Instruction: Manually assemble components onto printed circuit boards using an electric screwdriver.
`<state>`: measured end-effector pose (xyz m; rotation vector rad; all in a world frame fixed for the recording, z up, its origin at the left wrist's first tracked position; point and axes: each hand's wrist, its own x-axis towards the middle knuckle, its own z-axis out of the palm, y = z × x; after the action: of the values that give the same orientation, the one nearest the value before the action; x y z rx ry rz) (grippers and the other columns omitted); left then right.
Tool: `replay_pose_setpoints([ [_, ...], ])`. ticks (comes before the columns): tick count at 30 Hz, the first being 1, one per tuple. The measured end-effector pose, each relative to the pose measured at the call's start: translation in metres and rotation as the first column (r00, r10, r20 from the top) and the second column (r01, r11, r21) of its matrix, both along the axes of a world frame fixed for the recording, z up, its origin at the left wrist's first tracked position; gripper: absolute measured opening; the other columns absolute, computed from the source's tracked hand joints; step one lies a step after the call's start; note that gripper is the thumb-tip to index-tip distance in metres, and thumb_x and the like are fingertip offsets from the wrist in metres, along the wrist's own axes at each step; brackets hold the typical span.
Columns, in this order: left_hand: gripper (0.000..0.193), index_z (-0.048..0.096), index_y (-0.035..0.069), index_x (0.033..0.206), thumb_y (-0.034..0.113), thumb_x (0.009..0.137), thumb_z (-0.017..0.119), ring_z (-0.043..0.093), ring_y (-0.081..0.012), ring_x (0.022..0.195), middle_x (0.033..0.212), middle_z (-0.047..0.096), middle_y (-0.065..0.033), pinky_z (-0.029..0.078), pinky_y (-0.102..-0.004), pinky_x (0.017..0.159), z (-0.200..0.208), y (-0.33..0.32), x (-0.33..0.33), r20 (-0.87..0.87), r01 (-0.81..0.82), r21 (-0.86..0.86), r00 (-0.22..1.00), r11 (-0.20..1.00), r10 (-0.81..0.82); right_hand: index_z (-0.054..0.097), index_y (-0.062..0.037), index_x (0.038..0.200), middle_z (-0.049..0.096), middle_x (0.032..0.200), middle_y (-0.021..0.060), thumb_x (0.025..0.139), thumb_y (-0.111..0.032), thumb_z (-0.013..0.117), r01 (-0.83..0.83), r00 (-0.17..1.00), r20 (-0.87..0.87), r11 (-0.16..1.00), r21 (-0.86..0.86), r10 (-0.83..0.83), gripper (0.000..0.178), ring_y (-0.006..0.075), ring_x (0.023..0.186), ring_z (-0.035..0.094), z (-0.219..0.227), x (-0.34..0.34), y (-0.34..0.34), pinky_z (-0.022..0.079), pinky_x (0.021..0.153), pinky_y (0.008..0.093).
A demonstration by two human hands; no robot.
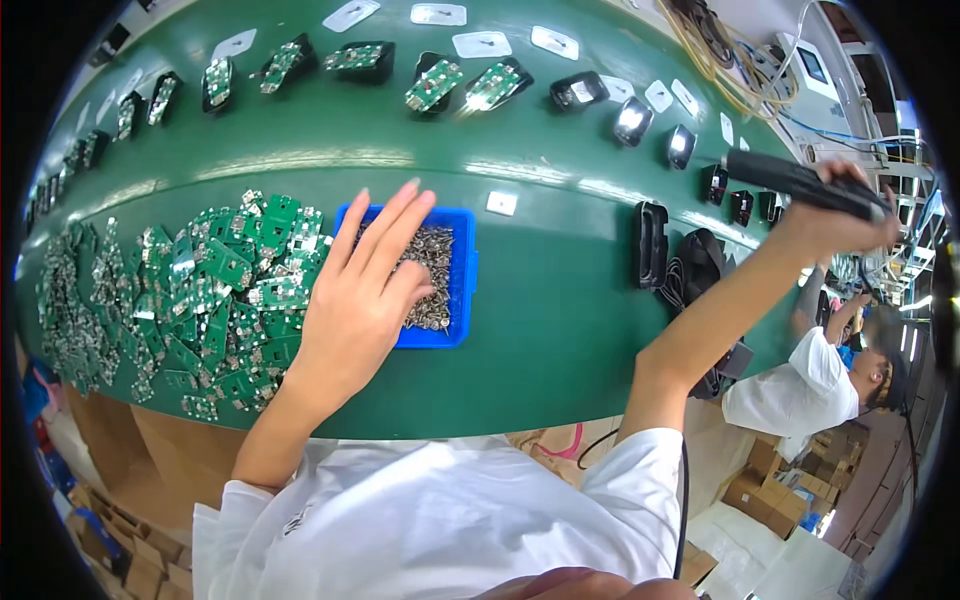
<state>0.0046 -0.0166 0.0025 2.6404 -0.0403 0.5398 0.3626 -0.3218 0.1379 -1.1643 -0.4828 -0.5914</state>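
Observation:
My left hand (355, 300) hovers over the left side of a blue plastic tray (462, 275). Its fingers are stretched out and nothing shows in them. Small metal screws (433, 300) fill the tray, partly hidden by the hand. Off to the right, my right hand (835, 220) is raised and wrapped around a black electric screwdriver (790, 178), whose narrow end points left. Below it, small black housings (714, 184) stand along the table's right side. Left of the tray lies a heap of green circuit boards (225, 285).
The green table (540, 370) carries a curved row of black housings, several holding green boards (433, 86), with white plates (482, 44) behind. A black case (650, 245) and a coiled cable (674, 282) lie near my right forearm. A co-worker (810, 380) sits at right.

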Motion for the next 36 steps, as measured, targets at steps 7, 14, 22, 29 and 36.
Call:
replay_pose_setpoints([
  [7,0.016,0.066,0.001,0.096,-0.007,0.085,0.073,0.069,-0.0336,0.123,0.126,0.072,-0.0142,0.053,-0.0452,0.109,0.007,-0.004,-0.011,0.164,0.153,-0.517,0.983,0.842,-0.078,0.060,-0.0074,0.091,0.060,0.069,-0.0001,0.077,-0.021,0.083,-0.844,0.525,0.236,0.464,0.268,0.818,0.030,0.0118,0.042,0.054,0.029,-0.157,0.028,0.050,0.034,0.0226],
  [14,0.017,0.077,-0.005,0.101,-0.015,0.088,0.071,0.077,-0.0359,0.102,0.109,0.077,-0.0188,0.066,-0.0419,0.093,0.019,-0.050,-0.011,0.226,0.283,-0.946,0.927,0.162,-0.300,0.057,-0.0024,0.100,0.068,0.066,0.0120,0.088,0.000,0.068,-0.941,0.280,0.544,0.115,0.317,0.791,0.016,0.0256,0.040,0.063,0.013,-0.198,0.089,0.056,0.031,0.0352],
  [22,0.016,0.078,-0.006,0.101,-0.014,0.088,0.072,0.077,-0.0367,0.101,0.112,0.077,-0.0192,0.067,-0.0427,0.093,0.019,-0.048,-0.016,0.116,0.027,-0.984,0.840,-0.174,-0.529,0.056,-0.0017,0.099,0.067,0.064,0.0131,0.088,0.003,0.066,-0.940,0.212,0.543,0.017,0.342,0.812,0.015,0.0267,0.040,0.063,0.012,-0.197,0.086,0.057,0.031,0.0368],
  [29,0.016,0.077,-0.007,0.103,-0.013,0.089,0.073,0.077,-0.0384,0.103,0.116,0.076,-0.0200,0.066,-0.0435,0.094,0.009,-0.069,-0.019,0.395,0.421,-0.905,0.885,0.063,-0.247,0.057,-0.0018,0.097,0.067,0.063,0.0130,0.087,0.004,0.067,-0.937,0.273,0.531,0.097,0.335,0.802,0.016,0.0266,0.039,0.062,0.011,-0.199,0.092,0.056,0.031,0.0365],
  [36,0.029,0.074,-0.007,0.115,-0.005,0.086,0.078,0.073,-0.0406,0.116,0.125,0.074,-0.0214,0.060,-0.0494,0.103,0.010,-0.056,-0.011,0.440,0.499,-0.750,0.867,0.434,-0.236,0.060,-0.0031,0.096,0.068,0.067,0.0095,0.084,-0.004,0.075,-0.935,0.344,0.436,0.262,0.238,0.831,0.019,0.0206,0.041,0.061,0.012,-0.195,0.080,0.057,0.033,0.0316],
])
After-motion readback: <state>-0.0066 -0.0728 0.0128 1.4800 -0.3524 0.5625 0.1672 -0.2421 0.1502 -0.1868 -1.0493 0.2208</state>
